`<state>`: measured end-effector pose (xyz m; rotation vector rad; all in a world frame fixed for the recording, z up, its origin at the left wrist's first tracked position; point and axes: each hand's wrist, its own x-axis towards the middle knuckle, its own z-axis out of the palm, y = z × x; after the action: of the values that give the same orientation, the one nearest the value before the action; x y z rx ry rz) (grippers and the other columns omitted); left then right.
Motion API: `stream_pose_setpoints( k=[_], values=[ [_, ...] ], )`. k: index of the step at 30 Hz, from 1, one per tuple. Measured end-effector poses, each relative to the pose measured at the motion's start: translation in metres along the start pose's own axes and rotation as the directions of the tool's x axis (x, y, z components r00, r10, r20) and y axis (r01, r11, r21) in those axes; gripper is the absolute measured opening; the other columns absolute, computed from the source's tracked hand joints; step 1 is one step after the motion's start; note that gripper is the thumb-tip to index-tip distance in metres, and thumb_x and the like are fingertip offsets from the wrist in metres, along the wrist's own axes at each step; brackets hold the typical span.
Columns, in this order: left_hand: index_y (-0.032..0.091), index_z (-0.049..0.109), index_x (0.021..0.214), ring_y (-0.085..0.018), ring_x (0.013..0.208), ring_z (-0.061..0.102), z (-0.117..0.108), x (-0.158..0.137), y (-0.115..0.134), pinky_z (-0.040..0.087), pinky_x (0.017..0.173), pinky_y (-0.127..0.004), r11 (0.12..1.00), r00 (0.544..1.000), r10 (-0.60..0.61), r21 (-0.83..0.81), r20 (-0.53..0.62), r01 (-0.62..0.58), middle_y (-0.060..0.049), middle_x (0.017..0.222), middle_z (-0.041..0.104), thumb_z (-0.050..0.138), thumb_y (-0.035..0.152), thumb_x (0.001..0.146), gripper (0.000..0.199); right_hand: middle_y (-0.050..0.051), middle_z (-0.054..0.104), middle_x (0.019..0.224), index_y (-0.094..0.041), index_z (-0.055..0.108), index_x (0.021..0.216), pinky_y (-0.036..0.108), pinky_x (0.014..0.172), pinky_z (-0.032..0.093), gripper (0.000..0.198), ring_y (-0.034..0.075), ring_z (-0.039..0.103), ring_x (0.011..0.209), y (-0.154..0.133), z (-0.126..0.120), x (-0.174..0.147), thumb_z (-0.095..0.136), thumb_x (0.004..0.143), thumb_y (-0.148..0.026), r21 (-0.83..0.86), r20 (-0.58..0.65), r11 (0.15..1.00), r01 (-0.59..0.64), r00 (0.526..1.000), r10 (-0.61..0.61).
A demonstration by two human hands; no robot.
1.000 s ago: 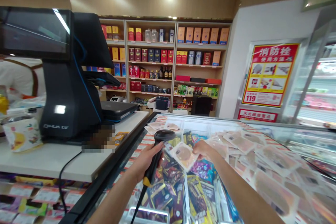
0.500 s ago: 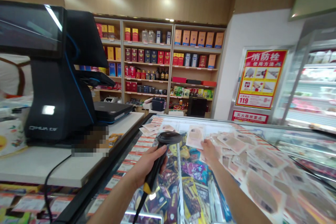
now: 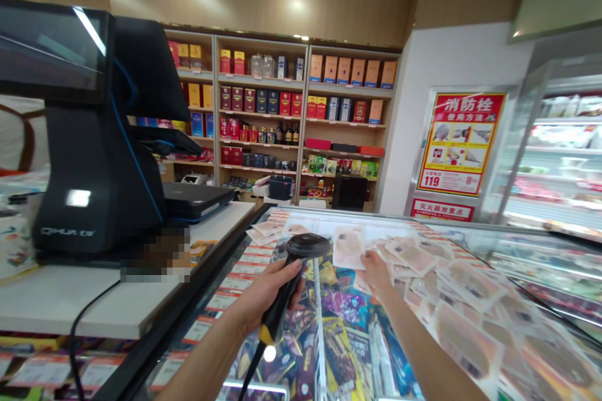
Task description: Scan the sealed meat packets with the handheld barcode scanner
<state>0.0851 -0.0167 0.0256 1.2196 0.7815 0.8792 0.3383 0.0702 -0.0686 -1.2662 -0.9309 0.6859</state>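
Observation:
My left hand [image 3: 275, 291] is wrapped around the handle of a black barcode scanner [image 3: 306, 245] with a yellow band near its cord. The scanner's head points right, toward a flat clear packet [image 3: 348, 247] with a pale pinkish content and a small dark label. That packet is pinched at its lower right corner by my right hand [image 3: 376, 272]. Many similar packets [image 3: 470, 338] lie spread and overlapping on the glass top to the right. A few more packets [image 3: 266, 232] rest at the far left of the glass.
A black cash register [image 3: 101, 163] stands on a white counter [image 3: 108, 307] at left, its cable hanging down. Under the glass top are colourful wrapped goods [image 3: 345, 351]. Shelves of boxed goods [image 3: 261, 100] line the back wall, with a refrigerated case [image 3: 564, 156] at right.
The scanner has shifted slightly right, closer to the packet. The view has turned a little, so the surroundings sit slightly further left. Both hands keep their holds.

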Motion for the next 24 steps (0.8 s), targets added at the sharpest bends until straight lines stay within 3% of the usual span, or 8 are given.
stream_pose_setpoints(
  k=[5, 7, 9, 11, 14, 18, 21, 24],
  values=[
    [0.014, 0.048, 0.068, -0.007, 0.04, 0.044, -0.003, 0.005, -0.001, 0.035, 0.039, -0.019, 1.0, 0.999, 0.029, 0.003, -0.015, -0.029, 0.003, 0.05, 0.05, 0.051, 0.044, 0.065, 0.03, -0.001, 0.054, 0.062, -0.022, 0.039, 0.068, 0.026, 0.057, 0.047, 0.01, 0.016, 0.057, 0.068, -0.006, -0.009, -0.001, 0.042, 0.059, -0.026, 0.034, 0.0, 0.994, -0.1, 0.995, 0.1],
    [0.014, 0.048, 0.068, -0.007, 0.039, 0.044, -0.008, 0.008, -0.003, 0.034, 0.039, -0.019, 0.999, 0.998, 0.045, 0.0, -0.044, -0.045, 0.003, 0.05, 0.049, 0.051, 0.044, 0.066, 0.03, -0.001, 0.054, 0.061, -0.021, 0.04, 0.067, 0.026, 0.056, 0.047, 0.008, 0.016, 0.057, 0.067, -0.007, -0.019, 0.0, 0.041, 0.059, -0.025, -0.059, -0.001, 0.992, -0.111, 0.994, 0.111],
    [0.014, 0.048, 0.067, -0.006, 0.039, 0.044, -0.013, 0.01, -0.005, 0.033, 0.039, -0.018, 0.999, 0.996, 0.051, 0.001, -0.079, -0.051, 0.003, 0.05, 0.05, 0.05, 0.044, 0.067, 0.03, 0.0, 0.055, 0.059, -0.021, 0.042, 0.067, 0.025, 0.054, 0.046, 0.008, 0.016, 0.057, 0.065, -0.008, -0.032, 0.0, 0.039, 0.061, -0.025, -0.256, -0.024, 0.963, -0.088, 0.996, 0.085],
    [0.013, 0.049, 0.067, -0.006, 0.039, 0.044, -0.018, 0.012, -0.008, 0.034, 0.039, -0.018, 0.999, 0.993, 0.042, 0.009, -0.111, -0.041, 0.002, 0.05, 0.051, 0.049, 0.044, 0.067, 0.031, 0.001, 0.056, 0.06, -0.02, 0.044, 0.069, 0.025, 0.053, 0.044, 0.011, 0.017, 0.057, 0.064, -0.011, -0.045, -0.001, 0.039, 0.062, -0.025, -0.511, -0.052, 0.858, -0.042, 0.998, 0.018],
    [0.014, 0.049, 0.067, -0.007, 0.039, 0.044, -0.028, 0.011, -0.011, 0.034, 0.039, -0.018, 0.999, 0.986, 0.032, -0.004, -0.161, -0.033, 0.002, 0.049, 0.051, 0.049, 0.045, 0.067, 0.031, 0.003, 0.057, 0.06, -0.018, 0.047, 0.08, 0.026, 0.056, 0.04, 0.019, 0.018, 0.057, 0.065, -0.018, -0.064, -0.008, 0.04, 0.062, -0.024, -0.811, -0.038, 0.585, 0.026, 0.995, -0.098],
    [0.014, 0.049, 0.064, -0.006, 0.039, 0.044, -0.044, 0.009, -0.011, 0.034, 0.038, -0.018, 0.999, 0.968, 0.016, -0.044, -0.249, -0.028, 0.002, 0.05, 0.051, 0.051, 0.043, 0.066, 0.03, 0.005, 0.058, 0.067, -0.019, 0.049, 0.081, 0.028, 0.057, 0.036, 0.021, 0.021, 0.055, 0.071, -0.029, -0.078, -0.016, 0.043, 0.063, -0.027, -0.963, 0.06, 0.256, 0.081, 0.994, -0.09],
    [0.014, 0.048, 0.062, -0.006, 0.038, 0.044, -0.056, 0.006, -0.011, 0.035, 0.037, -0.017, 0.996, 0.951, -0.009, -0.084, -0.31, -0.018, 0.002, 0.048, 0.05, 0.052, 0.041, 0.066, 0.028, 0.007, 0.057, 0.079, -0.02, 0.052, 0.079, 0.028, 0.061, 0.036, 0.02, 0.021, 0.053, 0.077, -0.032, -0.069, -0.012, 0.045, 0.061, -0.023, -0.971, 0.14, 0.173, 0.162, 0.981, -0.131],
    [0.015, 0.048, 0.063, -0.006, 0.039, 0.044, -0.066, 0.004, -0.012, 0.036, 0.037, -0.017, 0.992, 0.937, -0.028, -0.122, -0.347, -0.016, 0.002, 0.049, 0.051, 0.054, 0.041, 0.064, 0.027, 0.007, 0.056, 0.086, -0.018, 0.054, 0.083, 0.028, 0.074, 0.035, 0.022, 0.019, 0.05, 0.086, -0.029, -0.032, 0.001, 0.043, 0.064, -0.021, -0.918, 0.252, 0.233, 0.321, 0.926, -0.28]
  ],
)
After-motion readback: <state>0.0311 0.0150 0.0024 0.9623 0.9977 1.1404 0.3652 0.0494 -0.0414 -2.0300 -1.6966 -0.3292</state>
